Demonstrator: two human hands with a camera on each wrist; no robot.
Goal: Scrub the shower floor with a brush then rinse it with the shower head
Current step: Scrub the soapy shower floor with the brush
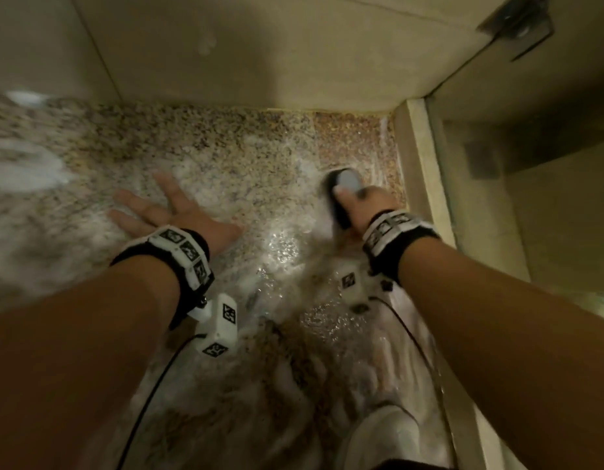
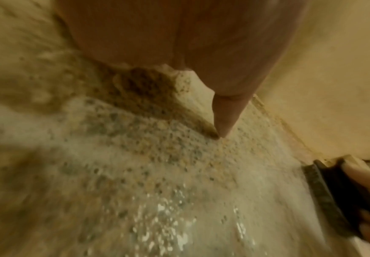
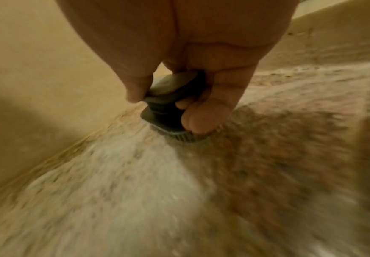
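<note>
The pebbled shower floor is wet and streaked with white foam. My right hand grips a black scrub brush with a grey top, bristles down on the floor near the right curb. The right wrist view shows the fingers curled round the brush, its bristles pressed into the foam. My left hand lies flat on the floor with fingers spread, holding nothing. In the left wrist view the thumb points down to the floor, and the brush shows at the right edge. No shower head is in view.
Beige wall tiles close the far side. A raised stone curb and a glass panel with a metal hinge bound the right. A white shoe stands on the foamy floor near me.
</note>
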